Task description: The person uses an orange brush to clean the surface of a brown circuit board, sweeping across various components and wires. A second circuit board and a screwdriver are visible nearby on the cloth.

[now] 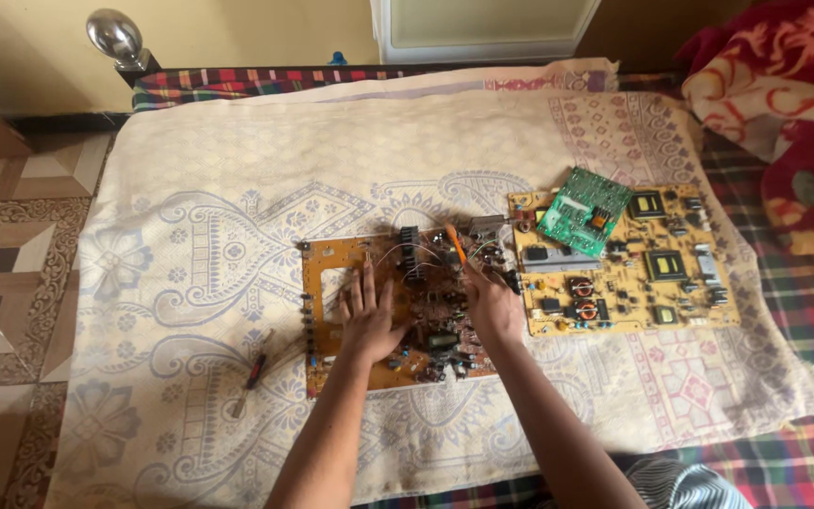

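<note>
Pressing flat, fingers spread, left hand (366,320) on orange circuit board (332,273) mid-cloth | right hand (492,306) curled on its parts beside an orange-handled tool (455,243); grip unclear, fingertips hidden | yellow board (633,273) just right.

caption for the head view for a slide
Left hand flat on a brown circuit board, right hand holding an orange-handled tool over it.

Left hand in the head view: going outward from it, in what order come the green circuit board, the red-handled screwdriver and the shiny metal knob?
From the left hand, flat on the orange circuit board:
1. Red-handled screwdriver, on the cloth, lower left.
2. Green circuit board, atop the yellow board, upper right.
3. Shiny metal knob, far top-left corner.
</note>
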